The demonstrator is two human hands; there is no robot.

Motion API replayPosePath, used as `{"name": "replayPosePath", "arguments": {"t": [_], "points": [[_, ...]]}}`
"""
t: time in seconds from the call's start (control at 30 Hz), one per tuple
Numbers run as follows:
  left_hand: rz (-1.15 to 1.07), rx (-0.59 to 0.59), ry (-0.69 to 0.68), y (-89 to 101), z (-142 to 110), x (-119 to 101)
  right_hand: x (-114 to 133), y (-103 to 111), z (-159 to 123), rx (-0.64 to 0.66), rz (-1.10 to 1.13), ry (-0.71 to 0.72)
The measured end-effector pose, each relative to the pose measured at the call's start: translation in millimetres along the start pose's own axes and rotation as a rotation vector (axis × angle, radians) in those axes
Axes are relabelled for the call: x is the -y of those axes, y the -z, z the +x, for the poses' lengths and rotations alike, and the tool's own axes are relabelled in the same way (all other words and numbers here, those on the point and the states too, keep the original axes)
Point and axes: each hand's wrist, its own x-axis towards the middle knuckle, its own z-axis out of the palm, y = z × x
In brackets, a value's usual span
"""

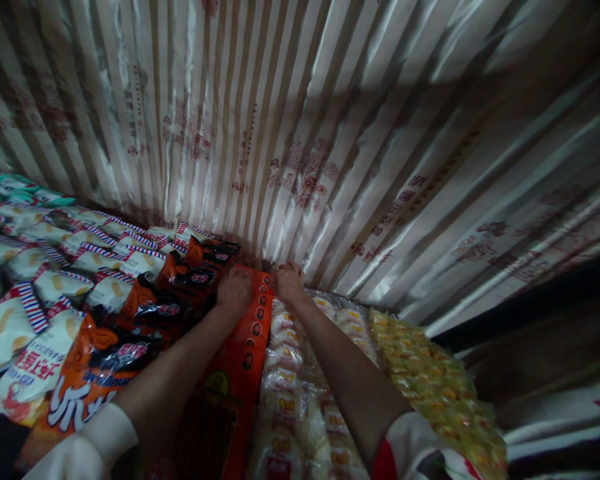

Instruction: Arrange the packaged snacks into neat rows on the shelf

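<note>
Both my arms reach forward to the far end of a long red-orange snack packet (245,353) that lies between rows of goods. My left hand (234,291) is curled with its knuckles up, pressing on the packet's far left corner. My right hand (290,283) is closed on the packet's far right corner, close to the striped backdrop. Orange and black snack bags (130,340) lie just left of the packet. Clear bags of small white cakes (290,393) lie just right of it, under my right forearm.
A shiny striped cloth with red print (300,133) hangs behind the goods. White bags with red and blue striped edges (35,280) fill the left side, green bags (10,187) beyond them. Yellow packets (430,380) lie at the right, next to a dark gap.
</note>
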Motion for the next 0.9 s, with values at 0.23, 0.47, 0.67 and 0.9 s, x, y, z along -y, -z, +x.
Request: {"name": "replayPosePath", "arguments": {"t": [0.23, 0.47, 0.67, 0.9], "points": [[-0.023, 0.027, 0.006, 1.1, 3.7, 5.2, 0.4, -0.9, -1.8, -0.010, 0.019, -0.010], [0.000, 0.060, 0.026, -0.3, 9.7, 6.3, -4.4, -10.7, 1.0, -0.039, 0.068, -0.008], [0.028, 0.075, 0.035, 0.7, 11.7, 4.0, -9.7, -21.3, 4.0, -0.087, 0.122, 0.015], [0.055, 0.090, 0.074, -1.6, 12.7, 1.8, -13.4, -25.4, 3.6, -0.126, 0.163, 0.111]]}}
